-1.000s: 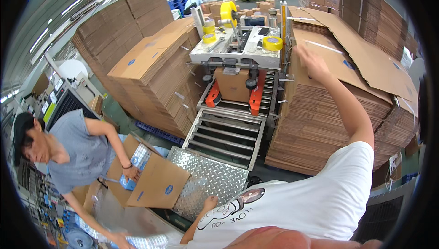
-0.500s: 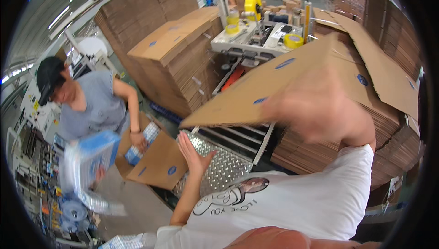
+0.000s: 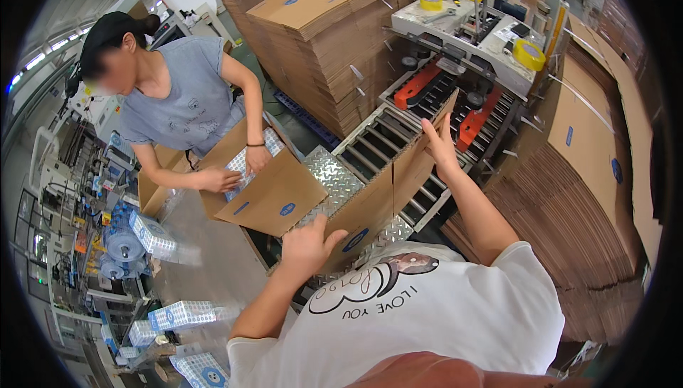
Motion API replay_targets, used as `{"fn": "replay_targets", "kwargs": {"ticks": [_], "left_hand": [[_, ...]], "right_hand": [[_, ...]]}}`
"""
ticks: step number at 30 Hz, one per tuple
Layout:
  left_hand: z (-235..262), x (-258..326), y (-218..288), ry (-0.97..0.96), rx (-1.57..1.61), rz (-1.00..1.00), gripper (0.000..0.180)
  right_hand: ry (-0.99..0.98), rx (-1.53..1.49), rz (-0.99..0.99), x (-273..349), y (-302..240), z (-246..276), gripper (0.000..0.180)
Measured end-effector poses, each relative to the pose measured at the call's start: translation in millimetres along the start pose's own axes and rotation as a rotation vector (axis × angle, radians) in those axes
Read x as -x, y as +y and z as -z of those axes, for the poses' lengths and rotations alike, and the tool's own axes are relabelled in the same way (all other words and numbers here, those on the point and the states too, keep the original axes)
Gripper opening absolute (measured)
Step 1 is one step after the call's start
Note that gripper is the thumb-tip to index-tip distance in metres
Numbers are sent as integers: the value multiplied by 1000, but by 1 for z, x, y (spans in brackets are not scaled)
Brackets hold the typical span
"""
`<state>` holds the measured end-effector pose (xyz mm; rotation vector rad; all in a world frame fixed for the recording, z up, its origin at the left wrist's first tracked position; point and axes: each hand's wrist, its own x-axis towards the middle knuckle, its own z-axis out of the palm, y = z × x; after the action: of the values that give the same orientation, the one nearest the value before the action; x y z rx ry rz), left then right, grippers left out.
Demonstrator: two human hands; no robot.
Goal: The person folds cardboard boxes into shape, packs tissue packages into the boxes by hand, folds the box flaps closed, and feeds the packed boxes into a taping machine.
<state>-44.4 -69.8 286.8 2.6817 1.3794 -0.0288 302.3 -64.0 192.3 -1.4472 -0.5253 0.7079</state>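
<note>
A flattened cardboard carton (image 3: 395, 187) stands on edge in front of me, slanting across the metal plate (image 3: 331, 174) and the roller conveyor. My right hand (image 3: 442, 151) grips its far end, fingers up along the edge. At the near end my left hand (image 3: 309, 247) is closed on the carton, thumb toward me; its fingertips are partly hidden. Left of it is an open cardboard carton (image 3: 274, 199), where a co-worker's two hands (image 3: 231, 174) touch blue-and-white packages (image 3: 249, 162).
Stacked flat cartons rise at the right (image 3: 569, 167) and far left (image 3: 320, 53). Behind the conveyor rollers (image 3: 373, 142) stands a taping machine (image 3: 469, 21) with yellow tape rolls and red-orange side guides. More patterned packages (image 3: 181, 315) lie on the table (image 3: 206, 267) at lower left.
The flat carton came off the right-hand stack, down and toward me, and turned on edge. My left hand closed on its near end. The co-worker's raised package is out of their hand; both hands are at the carton.
</note>
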Motion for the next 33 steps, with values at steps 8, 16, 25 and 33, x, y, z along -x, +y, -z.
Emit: {"fn": "replay_targets", "kwargs": {"ticks": [8, 16, 25, 33], "left_hand": [[17, -16, -43, -184, 442, -99, 46], [24, 2, -1, -293, 415, -59, 51], [24, -13, -22, -364, 540, -58, 47], [-2, -31, -61, -349, 770, -131, 45]], "right_hand": [[-189, 51, -79, 2, 13, 40, 107], [-10, 431, 109, -12, -7, -3, 56], [-390, -2, 103, -6, -16, 14, 20], [-370, -53, 104, 13, -26, 9, 19]]}}
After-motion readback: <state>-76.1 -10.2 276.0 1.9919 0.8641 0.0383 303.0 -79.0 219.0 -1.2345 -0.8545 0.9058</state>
